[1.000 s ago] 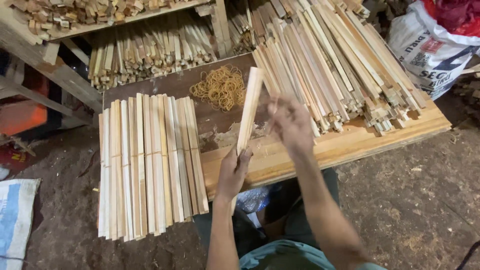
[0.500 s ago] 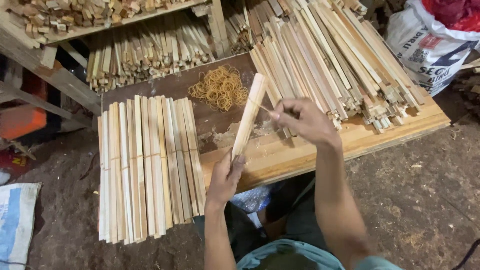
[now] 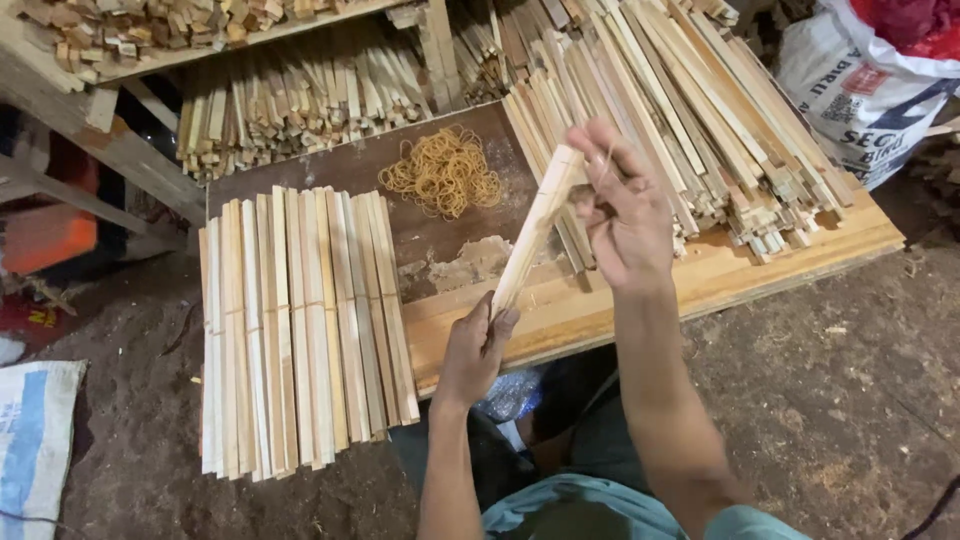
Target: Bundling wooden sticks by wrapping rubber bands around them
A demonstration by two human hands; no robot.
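The left hand (image 3: 478, 345) is clamped on the lower end of a small bundle of pale wooden sticks (image 3: 533, 232), tilted above the brown wooden table (image 3: 640, 300); the right hand (image 3: 625, 205) grips its top end, beside a heap of yellow rubber bands (image 3: 441, 172).

Stick bundle (image 3: 533, 232): pale raw wood, matt (sawn faces); rubber bands (image 3: 441, 172); rough wooden tabletop (image 3: 690, 280).

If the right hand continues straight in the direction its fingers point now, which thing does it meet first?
The right hand points up and away, at the top end of the stick bundle it touches. Beyond that, probably the big pile of loose sticks on the board, though depth is hard to judge.
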